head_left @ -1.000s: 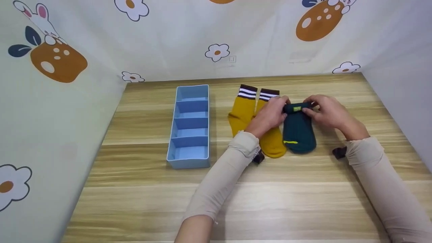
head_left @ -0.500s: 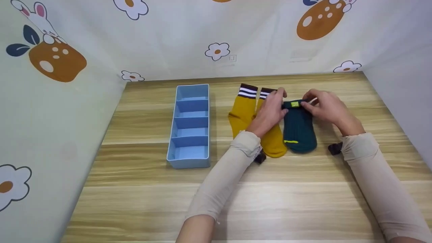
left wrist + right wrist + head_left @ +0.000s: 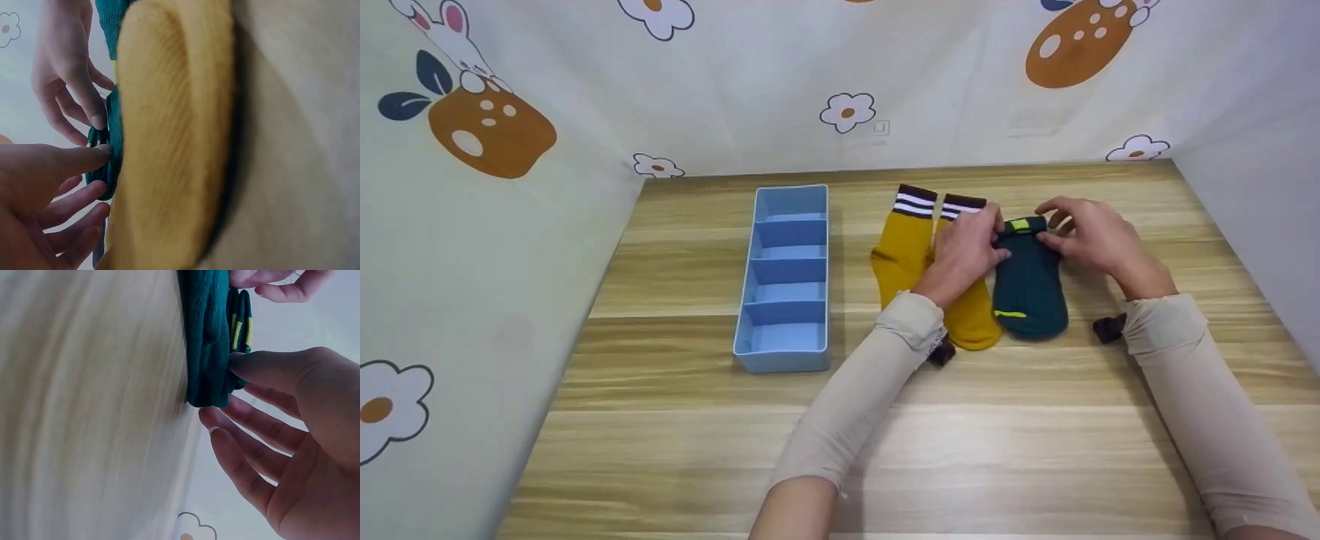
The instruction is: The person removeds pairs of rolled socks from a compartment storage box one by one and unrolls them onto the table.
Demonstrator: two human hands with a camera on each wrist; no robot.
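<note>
A pair of dark green socks lies on the table, toes toward me with a yellow stripe near them. The far end is folded over, showing a yellow-green label. My left hand pinches the left corner of this fold, its forearm crossing the mustard socks. At the right corner, my right hand has its thumb on the fold and its fingers curled at the far edge. In the right wrist view, the green fold shows stacked layers with yellow bands between thumb and fingers.
Left of the socks stands a long light-blue box with several compartments in a row. The mustard socks, with dark striped cuffs, lie side by side between box and green socks. Beyond the wooden table hangs a patterned cloth wall.
The green socks' folded end has moved slightly away from me and lies flatter, its label shifting with it. Both hands have stayed at its corners, moving only a little.
</note>
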